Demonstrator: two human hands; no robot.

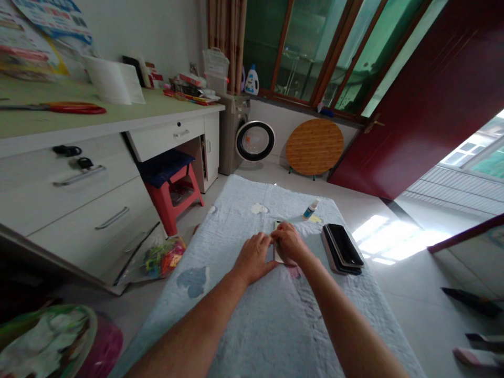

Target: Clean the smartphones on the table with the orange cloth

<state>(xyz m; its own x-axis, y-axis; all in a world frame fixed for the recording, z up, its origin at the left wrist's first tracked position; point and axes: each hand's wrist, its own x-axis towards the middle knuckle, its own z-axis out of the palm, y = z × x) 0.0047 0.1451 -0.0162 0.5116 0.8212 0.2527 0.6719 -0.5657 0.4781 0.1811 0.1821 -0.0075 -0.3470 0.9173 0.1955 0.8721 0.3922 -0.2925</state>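
Observation:
A smartphone [279, 255] lies flat on the pale blue cloth [271, 320] that covers the low table. My left hand [254, 258] is at its left side, thumb by the lower edge and fingers bent near the upper left edge, holding it in place. Over the upper part of the phone, my right hand [290, 243] is curled with its fingers together; whatever they may hold is hidden. To the right is a stack of phones [342, 249], the top one with a dark screen. A small spray bottle [310, 210] with a blue label stands beyond my right hand.
Left of the table are a white desk [169, 121], a red stool [173, 194], a plastic bag [157, 260] and a pink bin [106, 341]. At the back are a washing machine [230, 136] with its door open and a folded round table [315, 146].

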